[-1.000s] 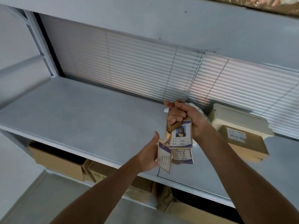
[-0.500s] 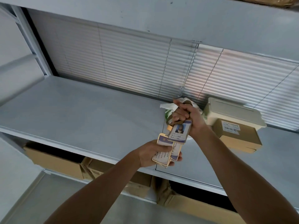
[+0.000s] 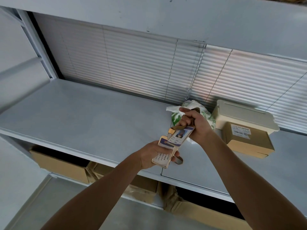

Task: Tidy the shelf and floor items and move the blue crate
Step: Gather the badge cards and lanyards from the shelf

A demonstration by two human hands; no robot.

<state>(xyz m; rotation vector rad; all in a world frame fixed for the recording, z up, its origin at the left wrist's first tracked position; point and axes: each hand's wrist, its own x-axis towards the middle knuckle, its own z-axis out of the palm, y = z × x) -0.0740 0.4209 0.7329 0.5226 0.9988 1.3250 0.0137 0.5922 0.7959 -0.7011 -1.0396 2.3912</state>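
A bundle of ID badges (image 3: 172,143) on a brown lanyard (image 3: 180,126) hung above the front of the grey shelf (image 3: 86,117). The left hand (image 3: 154,154) was closed around the lower cards, thumb and fingers clamping them. The right hand (image 3: 195,124) was fisted around the lanyard and the top badge. Just behind it lay a white-green plastic bag (image 3: 191,107), beside a cream lidded tub (image 3: 240,116) resting on a cardboard box (image 3: 247,141). Slatted blinds (image 3: 132,63) stood behind.
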